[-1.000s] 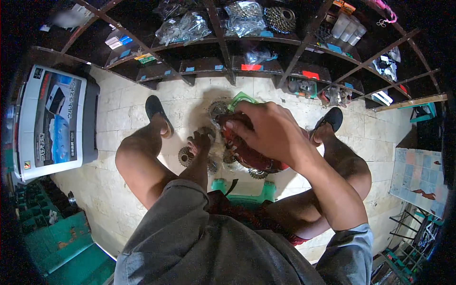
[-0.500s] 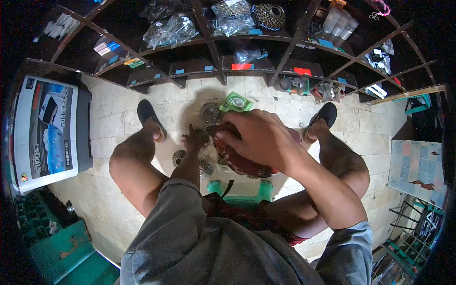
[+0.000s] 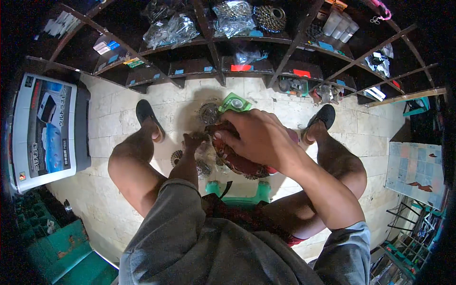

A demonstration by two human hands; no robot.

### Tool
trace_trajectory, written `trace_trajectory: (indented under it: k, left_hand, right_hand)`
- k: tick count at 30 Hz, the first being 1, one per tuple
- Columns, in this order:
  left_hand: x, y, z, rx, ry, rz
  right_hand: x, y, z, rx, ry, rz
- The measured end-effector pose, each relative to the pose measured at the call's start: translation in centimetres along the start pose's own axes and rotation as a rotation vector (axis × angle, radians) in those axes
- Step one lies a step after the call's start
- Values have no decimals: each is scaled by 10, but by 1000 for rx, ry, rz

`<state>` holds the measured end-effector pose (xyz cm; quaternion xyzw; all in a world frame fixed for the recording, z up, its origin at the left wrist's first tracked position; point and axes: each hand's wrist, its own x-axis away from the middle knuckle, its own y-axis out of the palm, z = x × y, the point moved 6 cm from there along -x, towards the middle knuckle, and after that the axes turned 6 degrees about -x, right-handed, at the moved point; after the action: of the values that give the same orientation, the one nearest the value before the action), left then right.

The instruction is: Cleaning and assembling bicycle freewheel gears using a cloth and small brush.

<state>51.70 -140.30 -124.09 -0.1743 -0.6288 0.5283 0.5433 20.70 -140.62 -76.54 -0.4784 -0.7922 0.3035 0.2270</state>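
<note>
My right hand [image 3: 247, 135] is closed on the upper edge of a dark red patterned bundle [image 3: 240, 165] that looks like cloth; the hand hides much of it. To its left my left hand [image 3: 194, 141] reaches low over the floor, its fingers dim and partly lost against dark parts. Just beyond that hand lies a toothed bicycle cassette [image 3: 209, 113]. A second cassette [image 3: 176, 157] rests left of my left forearm, and a greyish metal part [image 3: 204, 168] lies to the forearm's right. A green packet [image 3: 235, 101] with a round picture lies beyond my right hand.
A green stool [image 3: 242, 194] stands between my legs. Ahead is a dark wooden shelf [image 3: 199, 71] holding bagged parts and a large cassette [image 3: 270, 18]. At the left is a big printed box [image 3: 47, 128]; at the right, a blue tiled panel [image 3: 413, 166].
My left hand's fingers, spread out before, now look drawn closer together. The right hand keeps its grip on the red bundle. The view has shifted very slightly.
</note>
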Motion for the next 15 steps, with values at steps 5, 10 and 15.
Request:
trace_trajectory:
  k: [5,10,15]
  left_hand:
    - [5,-3,1,-19,16,-23]
    - [8,-4,1,-11,25,-41]
    - [14,-6,10,-14,52,-62]
  right_hand:
    - [2,0,3,14,5,-6]
    - [4,0,1,27,-16,2]
    - [1,-5,-5,3,-35,20]
